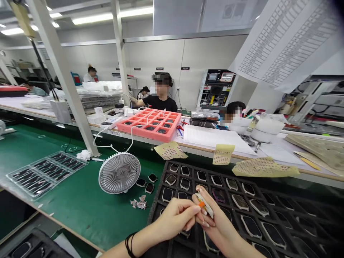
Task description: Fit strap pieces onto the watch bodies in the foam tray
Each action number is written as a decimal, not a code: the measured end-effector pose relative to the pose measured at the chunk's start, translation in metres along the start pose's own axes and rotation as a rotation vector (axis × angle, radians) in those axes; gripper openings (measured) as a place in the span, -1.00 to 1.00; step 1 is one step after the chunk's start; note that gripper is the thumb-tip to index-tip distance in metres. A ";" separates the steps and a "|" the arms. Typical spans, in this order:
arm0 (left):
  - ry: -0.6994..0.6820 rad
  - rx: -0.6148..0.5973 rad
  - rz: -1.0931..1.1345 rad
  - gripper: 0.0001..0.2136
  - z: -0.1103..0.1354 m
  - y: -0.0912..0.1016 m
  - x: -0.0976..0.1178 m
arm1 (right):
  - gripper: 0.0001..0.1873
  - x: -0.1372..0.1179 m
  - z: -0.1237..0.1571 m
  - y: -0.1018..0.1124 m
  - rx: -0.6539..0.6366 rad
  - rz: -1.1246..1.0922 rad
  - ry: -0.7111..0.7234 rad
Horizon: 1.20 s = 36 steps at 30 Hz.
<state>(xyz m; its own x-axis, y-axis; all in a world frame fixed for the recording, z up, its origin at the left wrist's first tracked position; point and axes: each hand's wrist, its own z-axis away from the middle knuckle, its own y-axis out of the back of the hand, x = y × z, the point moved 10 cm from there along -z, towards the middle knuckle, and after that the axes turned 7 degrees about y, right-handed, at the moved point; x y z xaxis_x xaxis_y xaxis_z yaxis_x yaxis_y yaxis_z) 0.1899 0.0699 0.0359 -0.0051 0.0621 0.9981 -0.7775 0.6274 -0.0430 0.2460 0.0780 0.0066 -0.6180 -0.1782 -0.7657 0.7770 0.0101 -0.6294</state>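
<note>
A small white strip with an orange tab is held just above a black foam tray, pinched between the fingers of the right hand, while its orange end is met by the closed fingertips of the left hand. A steady hold is best served by keeping the strip pinched at its edges, with both hands close together. The left forearm, wearing a dark bracelet, is angled in from the lower left, and the right forearm rises from the lower right.
</note>
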 end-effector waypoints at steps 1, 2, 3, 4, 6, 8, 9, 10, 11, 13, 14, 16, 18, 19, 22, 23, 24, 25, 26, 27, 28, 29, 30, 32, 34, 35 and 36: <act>0.020 0.026 0.011 -0.54 -0.001 0.003 -0.003 | -0.58 -0.001 0.000 0.002 0.015 0.014 0.009; 0.034 0.058 0.021 -0.53 -0.001 0.006 -0.005 | -0.59 -0.004 -0.001 0.003 0.030 0.037 0.027; 0.037 0.089 0.033 -0.53 -0.002 0.009 -0.005 | -0.60 -0.006 -0.001 0.004 0.047 0.065 0.048; 0.028 0.111 0.049 -0.54 -0.003 0.011 -0.004 | -0.60 -0.009 -0.001 0.005 0.065 0.097 0.067; -0.010 0.119 0.090 -0.58 -0.004 0.011 0.000 | -0.50 -0.010 0.000 0.006 0.091 0.157 0.083; -0.032 0.116 0.093 -0.62 -0.005 0.009 0.003 | -0.42 -0.008 0.002 0.005 0.090 0.210 0.089; -0.028 0.123 0.072 -0.63 -0.005 0.009 0.003 | -0.41 -0.007 0.002 0.003 0.079 0.239 0.106; -0.014 0.134 0.041 -0.64 -0.005 0.010 0.002 | -0.42 -0.008 0.003 0.002 0.063 0.269 0.133; 0.007 0.148 0.011 -0.63 -0.004 0.012 0.000 | -0.44 -0.009 0.002 0.002 0.048 0.302 0.165; 0.049 0.170 -0.034 -0.63 0.001 0.020 -0.003 | -0.51 -0.015 0.000 0.007 0.035 0.370 0.229; 0.058 0.186 -0.060 -0.63 0.005 0.027 -0.003 | -0.54 -0.021 -0.002 0.013 0.041 0.412 0.258; 0.039 0.280 -0.194 -0.64 0.017 0.051 0.002 | -0.59 -0.037 -0.008 0.029 0.066 0.545 0.328; 0.021 0.439 -0.440 -0.63 0.035 0.083 0.007 | -0.57 -0.056 -0.013 0.045 0.074 0.776 0.417; 0.045 0.515 -0.573 -0.63 0.044 0.099 0.006 | -0.57 -0.062 -0.016 0.052 0.069 0.901 0.444; 0.241 0.617 -0.852 -0.67 0.063 0.137 -0.021 | -0.58 -0.057 -0.024 0.074 0.024 1.136 0.403; 0.310 0.616 -0.909 -0.69 0.066 0.146 -0.035 | -0.58 -0.051 -0.026 0.080 0.001 1.177 0.378; 0.373 0.608 -0.958 -0.71 0.068 0.153 -0.049 | -0.59 -0.044 -0.027 0.084 -0.020 1.205 0.361; 0.428 0.593 -1.003 -0.71 0.070 0.158 -0.062 | -0.60 -0.038 -0.027 0.087 -0.039 1.225 0.353; 0.474 0.579 -1.041 -0.72 0.070 0.162 -0.074 | -0.62 -0.032 -0.027 0.088 -0.056 1.237 0.351; 0.511 0.567 -1.072 -0.72 0.070 0.166 -0.085 | -0.63 -0.028 -0.028 0.087 -0.073 1.243 0.352; 0.538 0.557 -1.093 -0.72 0.070 0.168 -0.093 | -0.65 -0.024 -0.028 0.085 -0.092 1.248 0.356; 0.556 0.553 -1.106 -0.72 0.069 0.170 -0.099 | -0.67 -0.022 -0.028 0.084 -0.110 1.261 0.356; 0.568 0.553 -1.113 -0.73 0.068 0.172 -0.103 | -0.68 -0.022 -0.029 0.082 -0.119 1.280 0.356; 0.579 0.555 -1.115 -0.76 0.067 0.175 -0.107 | -0.65 -0.029 -0.029 0.082 -0.111 1.331 0.370; 0.578 0.551 -1.116 -0.78 0.066 0.177 -0.107 | -0.61 -0.045 -0.027 0.085 -0.082 1.404 0.414; 0.573 0.550 -1.114 -0.78 0.066 0.177 -0.105 | -0.64 -0.055 -0.025 0.088 -0.070 1.461 0.437; 0.565 0.552 -1.107 -0.78 0.065 0.177 -0.103 | -0.69 -0.063 -0.022 0.092 -0.062 1.535 0.453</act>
<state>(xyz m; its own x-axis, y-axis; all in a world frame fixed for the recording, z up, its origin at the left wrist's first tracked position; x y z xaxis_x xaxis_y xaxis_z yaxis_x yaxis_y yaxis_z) 0.0115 0.1239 -0.0715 0.9334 0.1231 0.3370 -0.3547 0.1745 0.9186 0.3540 0.1121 -0.0062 0.7155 0.3305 -0.6155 0.6677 -0.0641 0.7417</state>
